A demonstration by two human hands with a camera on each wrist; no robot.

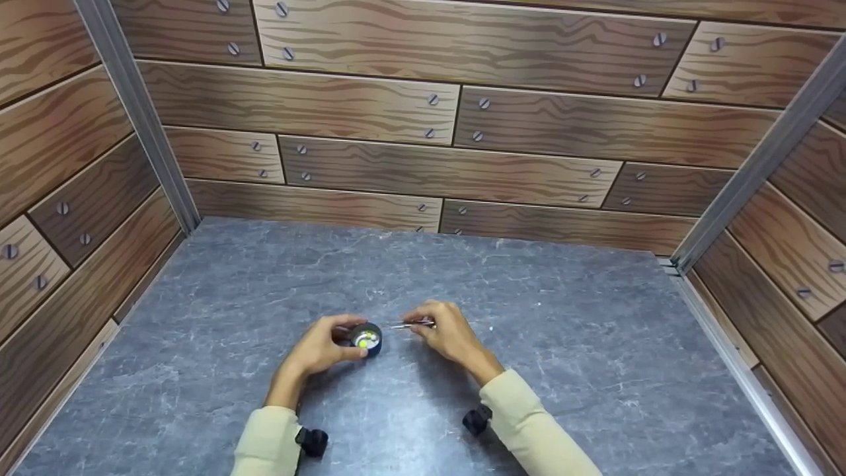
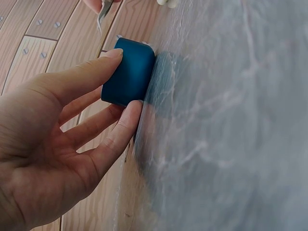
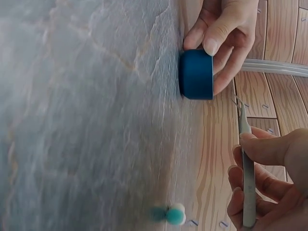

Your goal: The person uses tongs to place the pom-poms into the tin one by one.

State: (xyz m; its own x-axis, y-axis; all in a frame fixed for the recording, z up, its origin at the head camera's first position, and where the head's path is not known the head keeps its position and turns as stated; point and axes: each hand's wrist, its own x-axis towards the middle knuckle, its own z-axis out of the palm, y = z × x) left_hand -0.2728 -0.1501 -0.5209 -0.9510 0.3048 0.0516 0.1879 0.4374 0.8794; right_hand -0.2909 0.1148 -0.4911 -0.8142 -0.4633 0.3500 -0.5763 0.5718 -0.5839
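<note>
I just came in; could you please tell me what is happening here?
A person's left hand holds a blue cup on the table, while the right hand holds tweezers. Their tips are near the cup but apart from it. Small yellow and white pieces lie inside the cup.

Gray marbled tabletop (image 1: 595,370) pretty much hogs the head view's lower half, blue cup (image 3: 196,74) on it lower-middle, tiny whitish bit (image 1: 490,328) further right.

Pale cream long sleeves (image 1: 538,426), plain, lightly creased, small black wrist-worn cameras (image 1: 314,442)
</note>
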